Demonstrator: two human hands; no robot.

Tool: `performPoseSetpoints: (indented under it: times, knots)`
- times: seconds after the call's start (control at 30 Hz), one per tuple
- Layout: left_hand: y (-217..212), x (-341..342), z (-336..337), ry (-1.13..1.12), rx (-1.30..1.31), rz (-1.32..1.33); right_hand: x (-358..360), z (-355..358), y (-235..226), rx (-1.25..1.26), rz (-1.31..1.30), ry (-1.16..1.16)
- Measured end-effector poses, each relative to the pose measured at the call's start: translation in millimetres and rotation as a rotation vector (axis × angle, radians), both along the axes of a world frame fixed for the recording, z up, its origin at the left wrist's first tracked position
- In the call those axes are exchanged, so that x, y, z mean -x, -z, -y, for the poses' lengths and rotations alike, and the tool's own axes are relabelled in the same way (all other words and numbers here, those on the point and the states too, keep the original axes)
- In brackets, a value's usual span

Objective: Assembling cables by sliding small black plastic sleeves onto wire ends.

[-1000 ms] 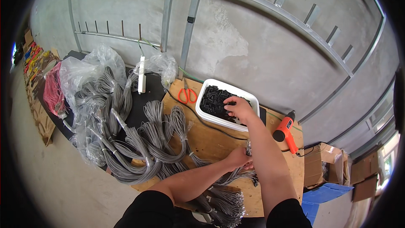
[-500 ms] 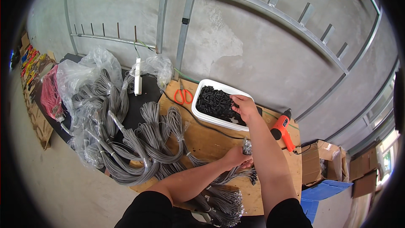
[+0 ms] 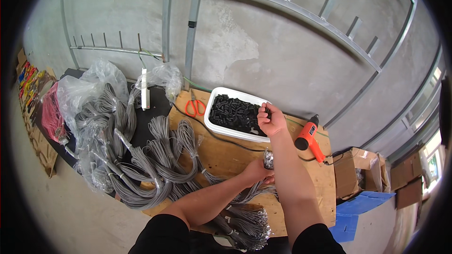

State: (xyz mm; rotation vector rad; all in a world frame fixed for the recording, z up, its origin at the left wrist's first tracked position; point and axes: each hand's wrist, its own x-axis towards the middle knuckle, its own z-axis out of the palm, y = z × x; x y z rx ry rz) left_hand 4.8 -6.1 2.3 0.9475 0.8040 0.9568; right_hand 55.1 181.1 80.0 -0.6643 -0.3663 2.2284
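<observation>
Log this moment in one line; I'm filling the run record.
left hand: grips grey wire bundle | right hand: closed at white rectangular tub of small black pieces

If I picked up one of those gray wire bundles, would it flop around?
Probably. The gray wire bundles lie in drooping curves, so they likely bend. Ties bunch them, so the strands should lift together. The left hand grips one bundle whose ends splay, suggesting loose tips.
</observation>
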Motion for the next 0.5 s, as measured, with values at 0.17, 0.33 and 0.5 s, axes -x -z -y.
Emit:
performPoseSetpoints:
  times: [0.17,0.33,0.5]
  knots:
    - [21.5,6.9,-9.2,-0.018,-0.060,0.074,-51.8,40.3,-28.1,-0.226,-0.020,-0.025]
    - [18.3,4.7,-14.6,-0.028,0.003,0.094,-146.9,89.3,-4.0,-0.386,0.370,0.149]
    - [10.4,3.4,-8.2,-0.004,0.082,0.114,-172.1,144.5,33.0,-0.356,0.585,0.009]
